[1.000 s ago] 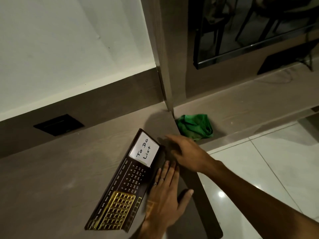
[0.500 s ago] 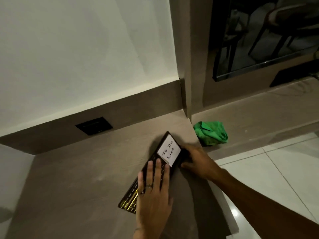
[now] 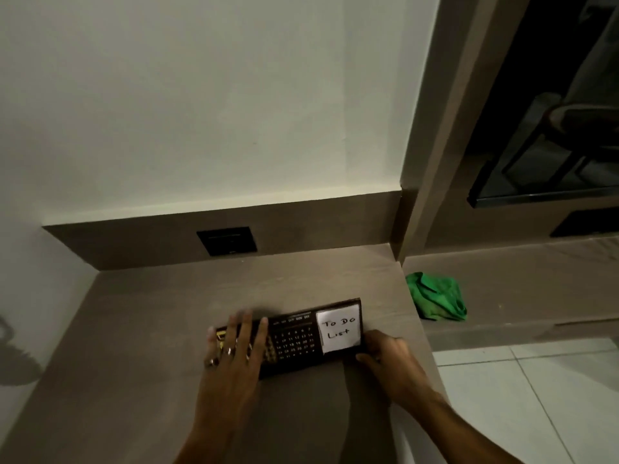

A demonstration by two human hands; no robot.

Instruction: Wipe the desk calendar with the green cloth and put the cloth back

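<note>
Both hands rest on the dark rectangular desk calendar, which lies flat on the grey-brown wooden desk top: the left hand lies spread, palm down, over its left end with fingers extended, while the right hand curls around its right edge beside the white "To Do List" note, apparently pinching it, though the fingers are partly hidden. Well apart from both hands, the crumpled green cloth sits on the lower ledge just right of the desk.
</note>
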